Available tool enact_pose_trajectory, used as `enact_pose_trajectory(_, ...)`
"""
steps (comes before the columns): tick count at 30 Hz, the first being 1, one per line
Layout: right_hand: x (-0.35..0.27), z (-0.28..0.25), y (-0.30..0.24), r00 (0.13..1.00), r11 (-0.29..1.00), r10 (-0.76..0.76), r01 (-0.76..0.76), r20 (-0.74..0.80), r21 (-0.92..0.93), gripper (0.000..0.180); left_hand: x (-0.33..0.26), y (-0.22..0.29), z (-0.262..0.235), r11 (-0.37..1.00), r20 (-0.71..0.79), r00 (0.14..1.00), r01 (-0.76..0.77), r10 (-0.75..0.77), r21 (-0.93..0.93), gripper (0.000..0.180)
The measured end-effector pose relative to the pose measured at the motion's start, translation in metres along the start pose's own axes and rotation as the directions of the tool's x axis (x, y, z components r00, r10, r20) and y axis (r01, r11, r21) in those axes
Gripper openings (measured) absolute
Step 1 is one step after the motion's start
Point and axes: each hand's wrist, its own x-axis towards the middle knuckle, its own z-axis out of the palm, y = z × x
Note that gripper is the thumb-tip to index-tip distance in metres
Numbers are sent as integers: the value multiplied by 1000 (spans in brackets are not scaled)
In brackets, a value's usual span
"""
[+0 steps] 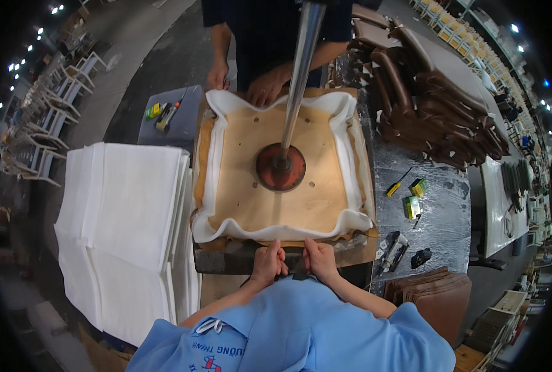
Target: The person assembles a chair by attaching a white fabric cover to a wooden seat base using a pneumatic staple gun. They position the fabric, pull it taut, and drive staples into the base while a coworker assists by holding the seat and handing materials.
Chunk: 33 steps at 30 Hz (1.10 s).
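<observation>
A square wooden seat board (260,186) lies under a round rust-red press foot (280,167) on a steel rod (300,74). White fabric (276,230) is folded up around the board's edges. My left hand (267,263) and my right hand (318,260) sit close together at the near edge, below the fabric hem, both closed on something small and dark that I cannot make out. Across the bench, another person's two hands (264,87) rest on the far fabric edge.
A tall stack of white fabric sheets (127,229) lies to my left. Brown upholstered seat cushions (437,105) are piled at the back right. Small tools and green boxes (412,204) lie on the dark bench at right. Wooden boards (431,291) stand near my right elbow.
</observation>
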Motion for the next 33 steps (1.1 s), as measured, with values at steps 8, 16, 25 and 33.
enact_pose_trajectory(8, -6, -64, -20, 874, 732, 469, -466, 129, 496, 64, 6, 18, 5, 991, -27, 992, 123, -124, -54, 49)
enact_pose_trajectory(16, 28, -71, -70, 674, 657, 730, -738, 115, 155, 77, 4, 26, 13, 831, 7, 861, 492, -508, -258, 46)
enact_pose_trajectory(25, 58, -89, -82, 634, 643, 761, -711, 138, -284, 71, 32, 19, 99, 766, -31, 775, 616, -631, -181, 58)
enact_pose_trajectory(33, 34, -99, -70, 900, 887, 403, -340, 166, -313, 54, 22, 10, 116, 946, -205, 924, 322, -322, -33, 64)
